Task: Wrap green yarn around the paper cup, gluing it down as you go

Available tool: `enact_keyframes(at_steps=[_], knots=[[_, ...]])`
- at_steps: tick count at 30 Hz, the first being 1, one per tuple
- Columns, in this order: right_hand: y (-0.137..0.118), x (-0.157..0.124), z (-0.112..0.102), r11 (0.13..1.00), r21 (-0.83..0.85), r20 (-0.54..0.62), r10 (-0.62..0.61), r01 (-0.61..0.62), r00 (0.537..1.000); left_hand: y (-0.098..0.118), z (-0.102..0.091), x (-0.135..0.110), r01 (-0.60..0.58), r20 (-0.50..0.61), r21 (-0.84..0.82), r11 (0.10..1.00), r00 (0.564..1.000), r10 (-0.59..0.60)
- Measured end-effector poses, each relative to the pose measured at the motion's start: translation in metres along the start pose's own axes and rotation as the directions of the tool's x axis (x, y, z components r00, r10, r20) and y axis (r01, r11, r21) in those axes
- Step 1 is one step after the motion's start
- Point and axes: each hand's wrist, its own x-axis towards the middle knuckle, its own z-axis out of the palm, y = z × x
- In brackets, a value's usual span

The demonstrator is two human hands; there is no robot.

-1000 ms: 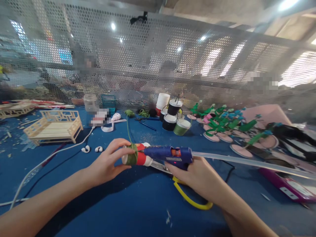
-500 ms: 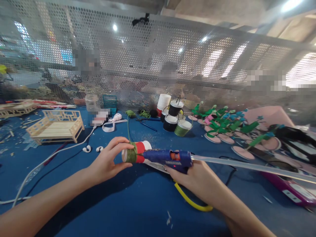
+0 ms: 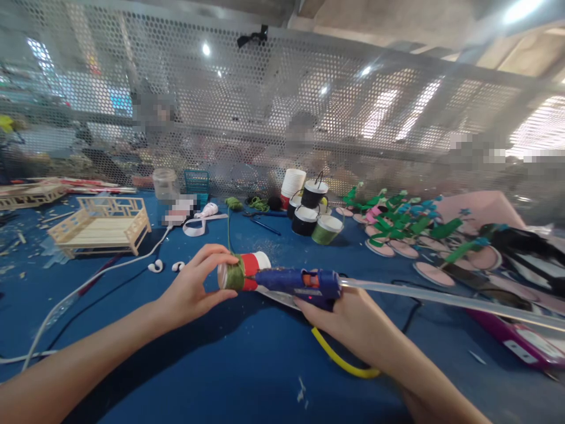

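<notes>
One head view is catalogued. Red-and-white cup (image 3: 252, 271), laid on its side and partly wound in green cord (image 3: 235, 274), is held above the blue table (image 3: 220, 365) at centre. The left hand (image 3: 194, 288) is clamped on the cup's left end, fingers over, thumb under. Blue glue gun (image 3: 304, 282) is gripped in the closed right hand (image 3: 348, 315) just right of the cup, nozzle touching the wound cord. Clear glue stick (image 3: 441, 299) is seen projecting rightward. Wooden miniature bed (image 3: 99, 227) is placed far left; stacked cups (image 3: 309, 212), far centre.
</notes>
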Motion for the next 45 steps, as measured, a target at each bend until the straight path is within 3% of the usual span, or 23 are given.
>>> enact_keyframes(at_steps=[9,18,26,28,33,36,40,45], knots=[[0.001,0.004,-0.001,0.987,0.157,0.021,0.013,-0.016,1.0,-0.003,0.005,-0.004,-0.098,-0.016,0.095,0.991,0.995,0.099],[0.001,0.009,0.0,0.983,0.184,0.026,0.018,-0.022,1.0,-0.003,0.006,-0.004,-0.199,0.01,0.157,0.967,0.98,0.2],[-0.002,0.013,0.0,0.982,0.182,-0.001,-0.056,0.055,0.998,0.0,0.005,-0.004,-0.277,0.052,0.201,0.94,0.961,0.272],[-0.006,0.015,-0.001,0.976,0.216,0.016,-0.027,0.023,1.0,0.0,0.005,-0.005,-0.283,0.056,0.201,0.938,0.959,0.277],[-0.004,0.029,-0.008,0.891,0.431,0.151,0.084,-0.142,0.985,-0.001,0.004,-0.003,-0.304,0.024,0.201,0.931,0.952,0.305],[0.008,0.044,-0.013,0.823,0.551,0.114,0.094,-0.142,0.989,-0.001,0.005,-0.002,-0.308,0.017,0.2,0.93,0.95,0.311],[0.026,0.063,-0.009,0.876,0.43,0.046,0.221,-0.219,0.974,0.0,0.005,-0.001,-0.308,0.021,0.201,0.93,0.95,0.31],[0.048,0.077,0.015,0.921,0.274,0.044,0.275,-0.277,0.96,-0.001,0.005,-0.003,-0.318,0.023,0.195,0.928,0.947,0.32]])
